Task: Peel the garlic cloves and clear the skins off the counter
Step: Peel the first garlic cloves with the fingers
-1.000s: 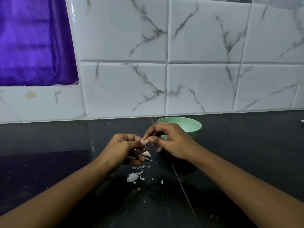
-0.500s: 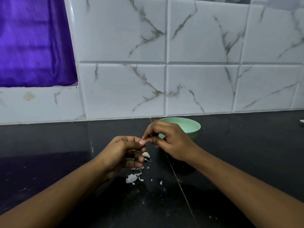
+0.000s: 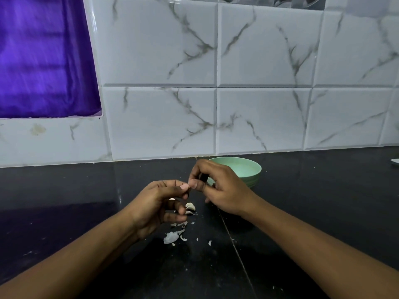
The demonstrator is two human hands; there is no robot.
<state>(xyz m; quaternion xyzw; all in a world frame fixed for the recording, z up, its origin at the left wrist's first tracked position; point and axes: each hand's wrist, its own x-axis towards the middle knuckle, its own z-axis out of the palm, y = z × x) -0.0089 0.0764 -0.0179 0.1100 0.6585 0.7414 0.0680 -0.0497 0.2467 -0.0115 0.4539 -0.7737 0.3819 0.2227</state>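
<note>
My left hand (image 3: 160, 203) and my right hand (image 3: 218, 186) meet thumb to thumb above the black counter (image 3: 86, 212). Between their fingertips they pinch a small garlic clove, which the fingers hide almost entirely. A pale garlic clove (image 3: 190, 205) lies on the counter just under my left fingers. Torn white skins (image 3: 171, 236) are scattered in front of that, with smaller flakes (image 3: 209, 242) to the right. A mint green bowl (image 3: 248, 169) stands behind my right hand; its inside looks bare where it shows.
White marble-look tiles (image 3: 259, 104) form the wall close behind the bowl. A purple cloth (image 3: 43, 57) hangs at the upper left. A seam in the counter (image 3: 235, 251) runs toward me. A pale object (image 3: 395, 161) peeks in at the right edge.
Both hands stay together in nearly the same spot. The fingertips have shifted slightly on the clove; the skins on the counter have not moved.
</note>
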